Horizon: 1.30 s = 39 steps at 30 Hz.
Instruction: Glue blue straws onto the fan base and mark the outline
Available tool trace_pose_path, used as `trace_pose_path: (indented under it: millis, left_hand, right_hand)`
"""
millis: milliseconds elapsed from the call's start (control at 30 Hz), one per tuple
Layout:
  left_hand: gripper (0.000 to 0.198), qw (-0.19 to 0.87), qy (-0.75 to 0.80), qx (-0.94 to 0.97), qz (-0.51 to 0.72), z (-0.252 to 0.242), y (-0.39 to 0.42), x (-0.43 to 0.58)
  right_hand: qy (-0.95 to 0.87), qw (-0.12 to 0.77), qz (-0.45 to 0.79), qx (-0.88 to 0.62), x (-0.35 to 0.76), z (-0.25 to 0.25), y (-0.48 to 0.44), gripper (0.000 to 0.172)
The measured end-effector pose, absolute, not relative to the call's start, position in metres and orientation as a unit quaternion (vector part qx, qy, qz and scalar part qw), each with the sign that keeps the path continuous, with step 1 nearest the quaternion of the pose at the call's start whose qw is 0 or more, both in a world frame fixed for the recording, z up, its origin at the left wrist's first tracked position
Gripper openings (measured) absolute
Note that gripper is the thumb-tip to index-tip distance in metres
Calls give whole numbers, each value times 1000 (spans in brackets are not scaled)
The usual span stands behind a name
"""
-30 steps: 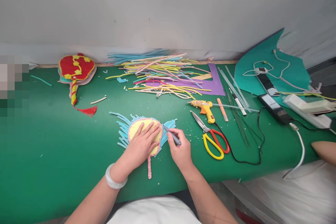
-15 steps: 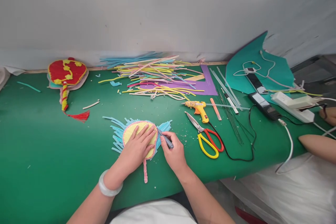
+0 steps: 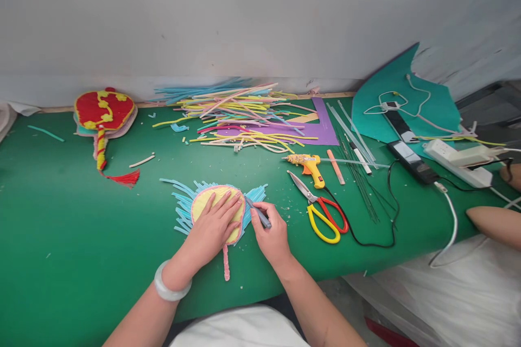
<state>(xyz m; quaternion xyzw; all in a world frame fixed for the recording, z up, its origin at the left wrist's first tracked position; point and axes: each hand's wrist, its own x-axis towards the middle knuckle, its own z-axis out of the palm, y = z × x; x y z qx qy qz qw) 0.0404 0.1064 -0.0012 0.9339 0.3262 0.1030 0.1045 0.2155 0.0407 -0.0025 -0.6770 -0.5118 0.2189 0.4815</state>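
Flat on the table lies a yellow fan (image 3: 201, 201) with a pink edge and a pink handle (image 3: 226, 265). Blue pipe cleaner strips (image 3: 184, 207) stick out from beneath it on both sides. My left hand (image 3: 217, 222) rests over the fan's face, fingers stretched and pressing it down. In my right hand (image 3: 272, 236) is a slim grey-blue pen (image 3: 260, 215), pinched between thumb and fingers. Its tip meets the fan's right edge, by the blue strips (image 3: 255, 196); whether it is a marker or a cutter I cannot tell.
A heap of coloured pipe cleaners (image 3: 240, 111) lies along the wall. To the right are scissors (image 3: 321, 209), a yellow glue gun (image 3: 311, 168), wires (image 3: 362, 190) and a power strip (image 3: 456, 162). A red fan (image 3: 87, 111) lies back left. Another person's arm (image 3: 494, 225) rests at right.
The view has shifted slightly. Both hands keep nearly the same place, and the pen stays at the fan's right edge.
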Motion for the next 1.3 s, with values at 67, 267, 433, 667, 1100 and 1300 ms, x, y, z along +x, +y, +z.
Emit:
trace_pose_path:
  millis: [67, 267, 433, 667, 1100, 1300]
  left_hand:
    - [50, 104, 327, 934, 101, -2, 106, 40]
    - [51, 108, 329, 933, 94, -1, 107, 41]
    - [50, 111, 327, 935, 84, 1, 107, 41]
    - [49, 120, 330, 932, 85, 4, 107, 42]
    - [50, 121, 332, 932, 86, 4, 107, 42]
    - [50, 120, 332, 932, 81, 3, 107, 42]
  right_hand:
    - [-511, 478, 226, -677, 215, -4, 43, 17]
    - [-511, 472, 238, -678, 214, -6, 44, 17]
    - [-502, 485, 217, -683, 216, -2, 44, 17]
    - [-472, 515, 190, -690, 218, -1, 39, 17]
    - [-498, 486, 231, -679, 217, -3, 42, 16]
    - [-506, 477, 233, -680, 217, -4, 43, 18]
